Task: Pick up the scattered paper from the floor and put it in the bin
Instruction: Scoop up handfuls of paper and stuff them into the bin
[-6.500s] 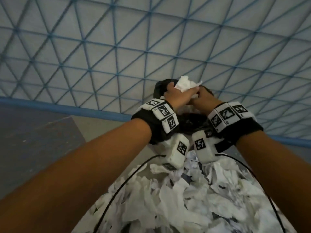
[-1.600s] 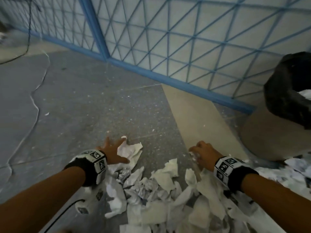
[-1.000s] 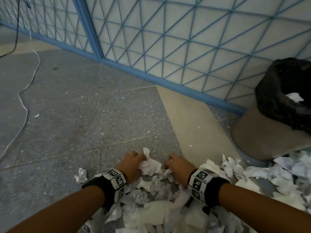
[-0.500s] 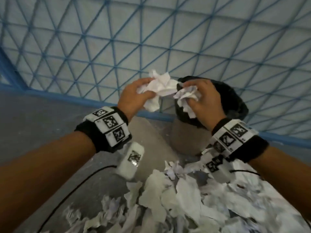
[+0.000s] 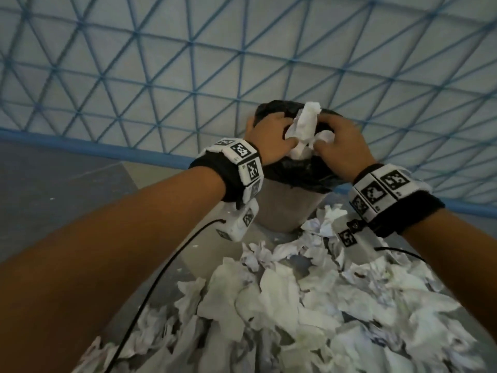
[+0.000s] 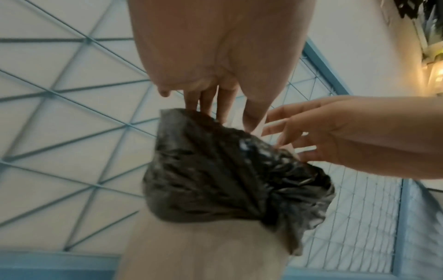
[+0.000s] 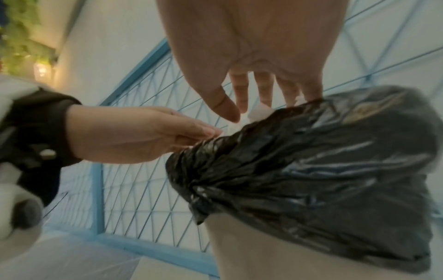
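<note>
Over the bin [image 5: 285,208], the left hand [image 5: 269,135] and right hand [image 5: 341,144], fingers spread, press crumpled paper [image 5: 305,130] into its mouth; more scattered paper [image 5: 295,305] lies on the floor beside it.

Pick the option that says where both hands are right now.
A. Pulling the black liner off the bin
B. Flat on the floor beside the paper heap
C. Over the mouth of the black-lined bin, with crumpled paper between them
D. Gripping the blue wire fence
C. In the head view the left hand and right hand meet over the bin, with crumpled paper between them above its opening.
</note>
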